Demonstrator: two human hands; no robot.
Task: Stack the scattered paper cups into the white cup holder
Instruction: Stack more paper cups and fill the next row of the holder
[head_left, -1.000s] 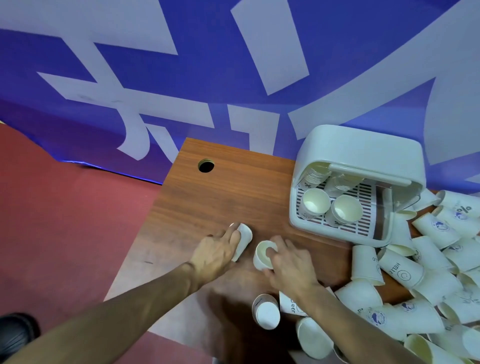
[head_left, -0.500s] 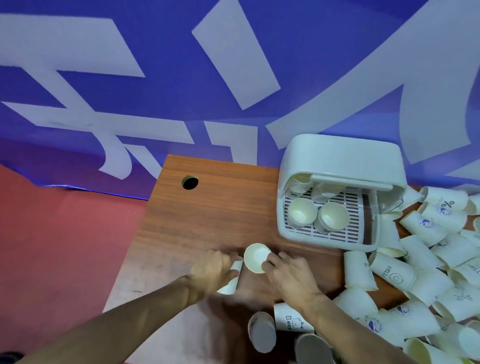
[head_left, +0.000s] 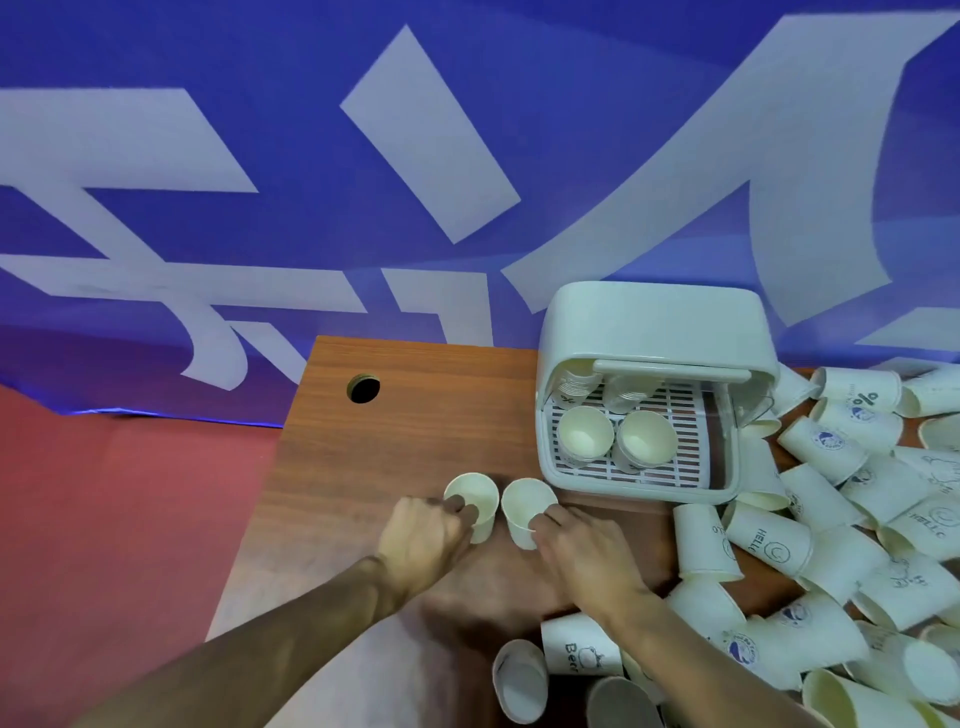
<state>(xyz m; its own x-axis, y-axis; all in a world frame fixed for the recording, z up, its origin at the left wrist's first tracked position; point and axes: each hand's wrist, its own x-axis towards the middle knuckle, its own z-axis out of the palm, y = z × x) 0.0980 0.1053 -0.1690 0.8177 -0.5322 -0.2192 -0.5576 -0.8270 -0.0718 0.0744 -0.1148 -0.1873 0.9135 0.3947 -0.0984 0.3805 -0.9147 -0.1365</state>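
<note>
Backdrop (head_left: 311, 156): blue banner with large pale lettering, filling the whole upper half of the frame; it hangs behind the table's far edge.
Floor (head_left: 104, 493): red, lower left of the frame.
Table (head_left: 395, 441): wood-grain top, centre; a round cable hole (head_left: 363, 388) sits near its far left corner. The left part is bare, probably kept as working room for pairing cups.
Loose cups (head_left: 831, 545): a heap lying on their sides and tilted, right and lower right of the frame, touching one another; some carry printed marks. Most of the task appears still ahead.
White cup holder (head_left: 654, 332): right of centre, front open toward the person, so cups can go in mouth-up. On its slotted tray stand two nested stacks at the front and lower stacks behind them.
Left hand (head_left: 421, 540): lower centre, fingers closed around the left cup (head_left: 475, 504), thumb at the rim.
Right hand (head_left: 587, 556): just right of it, fingertips pinching the near wall of the right cup (head_left: 527, 509).
Held cups: both upright, mouths up, side by side and nearly touching, just in front of the holder's left corner; likely aligned so one can drop into the other before going in.
</note>
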